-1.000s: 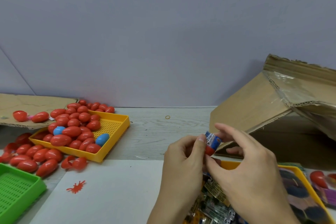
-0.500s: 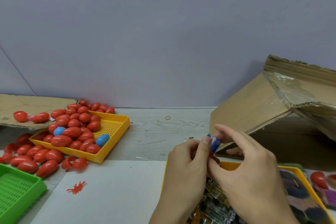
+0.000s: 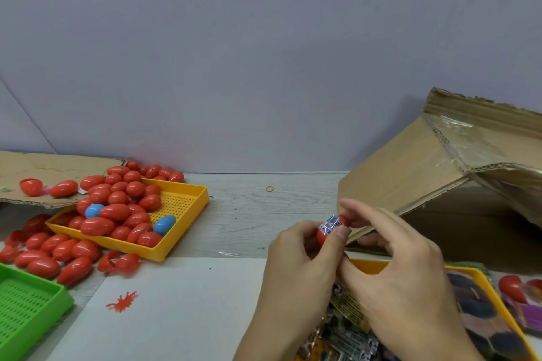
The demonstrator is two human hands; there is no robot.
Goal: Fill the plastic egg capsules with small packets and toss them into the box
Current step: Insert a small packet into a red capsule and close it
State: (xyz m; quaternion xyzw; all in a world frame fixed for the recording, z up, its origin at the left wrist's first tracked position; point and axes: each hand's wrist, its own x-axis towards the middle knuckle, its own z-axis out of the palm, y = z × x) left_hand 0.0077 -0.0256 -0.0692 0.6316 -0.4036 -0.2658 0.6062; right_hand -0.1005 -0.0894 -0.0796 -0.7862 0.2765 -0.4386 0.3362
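Note:
My left hand (image 3: 296, 267) grips a red egg capsule half (image 3: 322, 237) with a small blue-and-silver packet (image 3: 331, 224) sticking out of it. My right hand (image 3: 399, 267) pinches the other red capsule half (image 3: 343, 220) against the packet's far end. Both hands hover above a yellow tray of packets (image 3: 366, 265) at the lower right. The cardboard box (image 3: 434, 184) lies on its side just behind my hands, its opening facing right.
A yellow tray (image 3: 187, 205) heaped with red and two blue egg capsules sits at the left, with more red eggs (image 3: 52, 255) loose on the table. A green tray (image 3: 26, 305) is at the lower left. A flat cardboard sheet (image 3: 44, 167) lies far left.
The packet has gone deeper into the capsule half. My right hand now brings the second red half against the packet's end.

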